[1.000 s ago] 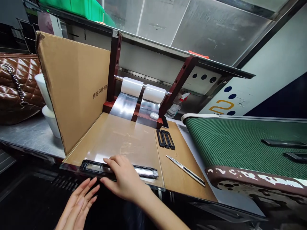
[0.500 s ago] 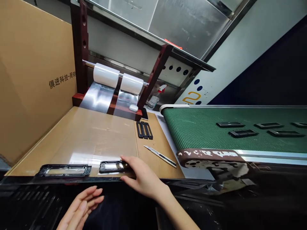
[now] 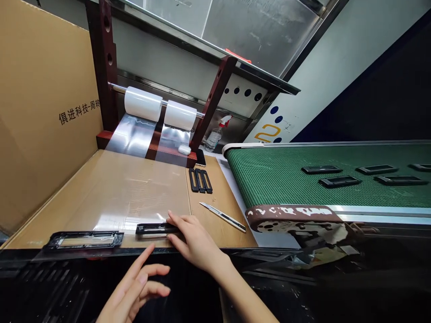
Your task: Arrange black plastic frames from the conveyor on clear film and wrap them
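Observation:
My right hand (image 3: 195, 237) grips the right end of a black rectangular frame (image 3: 153, 229) between thumb and fingers, close to the front edge of the cardboard-covered table. That frame is tipped, so its long side faces me. Below the table edge, my left hand (image 3: 139, 282) holds nothing, its fingers spread and apart from the frame. To the left lies a second black frame (image 3: 85, 240), flat, with a long opening in the middle. Clear film (image 3: 134, 179) stretches over the cardboard behind both frames.
Two white film rolls (image 3: 143, 104) hang on a rod in a dark red stand. Several black frames (image 3: 201, 180) and a utility knife (image 3: 222, 217) lie at right. Beyond is a green conveyor belt (image 3: 276, 179) carrying more frames. A spray bottle (image 3: 215, 137) stands behind; a cardboard box (image 3: 47, 89) walls the left.
My right hand has tipped the frame from lying flatter onto its side. My left hand has moved up and right towards it, spreading its fingers. The whole view has shifted slightly.

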Tool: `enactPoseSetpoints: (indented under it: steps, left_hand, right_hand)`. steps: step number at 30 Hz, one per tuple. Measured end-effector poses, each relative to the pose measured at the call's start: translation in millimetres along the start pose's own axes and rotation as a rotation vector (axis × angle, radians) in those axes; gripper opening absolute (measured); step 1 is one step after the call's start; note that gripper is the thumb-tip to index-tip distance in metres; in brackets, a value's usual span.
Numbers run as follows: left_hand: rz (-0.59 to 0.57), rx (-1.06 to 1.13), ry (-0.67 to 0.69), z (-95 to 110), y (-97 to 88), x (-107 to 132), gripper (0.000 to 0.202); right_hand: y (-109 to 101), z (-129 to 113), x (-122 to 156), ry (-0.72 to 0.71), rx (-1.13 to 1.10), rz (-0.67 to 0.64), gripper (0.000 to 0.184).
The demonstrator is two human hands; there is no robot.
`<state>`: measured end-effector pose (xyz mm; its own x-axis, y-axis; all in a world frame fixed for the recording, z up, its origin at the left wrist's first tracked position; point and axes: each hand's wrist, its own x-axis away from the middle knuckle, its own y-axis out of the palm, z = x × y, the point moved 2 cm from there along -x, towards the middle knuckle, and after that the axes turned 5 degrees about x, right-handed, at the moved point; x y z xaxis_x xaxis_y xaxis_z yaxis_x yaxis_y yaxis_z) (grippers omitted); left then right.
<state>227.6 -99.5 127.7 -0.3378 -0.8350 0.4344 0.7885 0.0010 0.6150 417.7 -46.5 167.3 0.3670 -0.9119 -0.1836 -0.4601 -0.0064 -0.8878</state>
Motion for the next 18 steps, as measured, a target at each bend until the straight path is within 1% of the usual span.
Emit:
enactPoseSetpoints:
  steps: [3, 6, 11, 15, 18]
  left_hand:
    - [-0.038, -0.015, 0.004, 5, 5.9, -5, 0.1]
    - [-0.051, -0.013, 0.019, 6, 6.7, -11, 0.099]
    - [-0.002, 0.002, 0.061, 6, 4.6, -15, 0.092]
    - [0.055, 0.008, 0.104, 7, -4.2, -15, 0.083]
    - [0.073, -0.005, 0.12, 7, -10.8, -10, 0.081]
  right_hand:
    - [-1, -1, 0, -0.011, -0.026, 0.017, 0.059]
    - [-3, -2, -1, -0.031, -0.041, 0.019, 0.057]
    - [-3, -1, 0, -0.046, -0.039, 0.034, 0.054]
    - [-2, -3, 4, -0.054, -0.063, 0.037, 0.056]
    - [4, -6, 10, -0.079, -0.062, 0.069, 0.059]
